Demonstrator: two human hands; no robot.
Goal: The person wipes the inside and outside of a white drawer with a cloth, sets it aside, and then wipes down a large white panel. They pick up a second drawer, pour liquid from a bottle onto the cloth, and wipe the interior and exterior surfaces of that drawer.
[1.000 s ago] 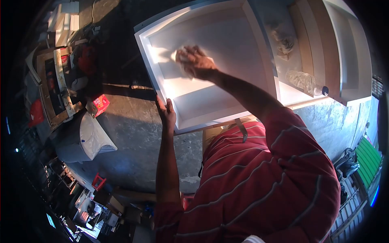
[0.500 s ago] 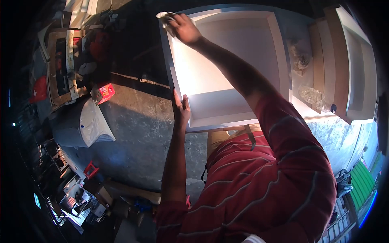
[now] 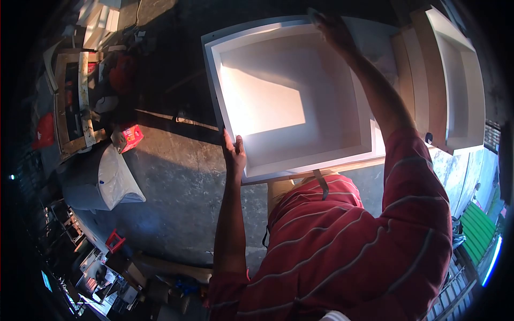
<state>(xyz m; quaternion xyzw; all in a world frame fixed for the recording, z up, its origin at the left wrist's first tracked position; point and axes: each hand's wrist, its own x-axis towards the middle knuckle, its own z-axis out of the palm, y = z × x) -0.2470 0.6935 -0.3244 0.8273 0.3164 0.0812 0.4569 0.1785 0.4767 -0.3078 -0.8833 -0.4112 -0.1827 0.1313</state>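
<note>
A shallow white box with raised sides (image 3: 332,155), like a drawer or cabinet panel, lies in front of my body, with a bright patch of light across its floor. My left hand (image 3: 234,152) grips its left side near the front corner, thumb on the rim and fingers round the outer face. At the far edge of the box my right hand (image 3: 334,33) is closed on a crumpled cloth (image 3: 315,16). That hand is in shadow, so the cloth shows only in part.
Another white box with brown outer sides (image 3: 447,80) stands on edge at the right. On the floor to the left are a red carton (image 3: 128,138), a plastic-wrapped bundle (image 3: 115,179), a wooden frame (image 3: 84,101) and a red stool (image 3: 115,241).
My right hand has moved with the cloth from the box's far left corner rightward along the far edge. My left hand keeps its hold on the left side. The view has shifted slightly.
</note>
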